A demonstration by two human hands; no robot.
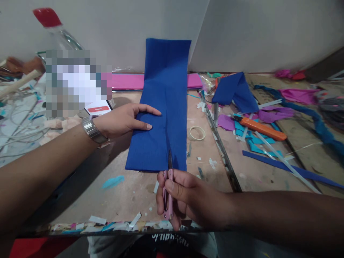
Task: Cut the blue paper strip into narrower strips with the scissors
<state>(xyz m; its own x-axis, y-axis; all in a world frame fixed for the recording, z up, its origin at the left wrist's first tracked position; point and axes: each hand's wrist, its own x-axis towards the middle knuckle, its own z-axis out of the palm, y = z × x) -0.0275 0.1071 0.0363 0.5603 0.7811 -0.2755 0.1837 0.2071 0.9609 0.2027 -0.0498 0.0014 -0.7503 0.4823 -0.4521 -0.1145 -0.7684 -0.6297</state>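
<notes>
A long sheet of blue crepe paper point(176, 93) lies on the worktable, its far end bent up against the wall. A crease or slit runs lengthwise near its middle. My left hand point(122, 122), with a metal watch on the wrist, rests on the paper's left side, fingers stretched and thumb apart. Small pink-handled scissors point(168, 200) are gripped in my right hand point(185, 191) at the paper's near edge. Their dark blades point away from me over the sheet, in line with the crease. Whether the blades are fully closed is hard to see.
A roll of tape point(197, 133) stands right of the paper. Beyond it lie an orange utility knife point(260, 128), folded blue paper point(236, 92) and coloured scraps. A pink packet point(126, 81) is at the back. A phone point(98, 108), partly blurred out, leans left near a red-capped bottle point(48, 18).
</notes>
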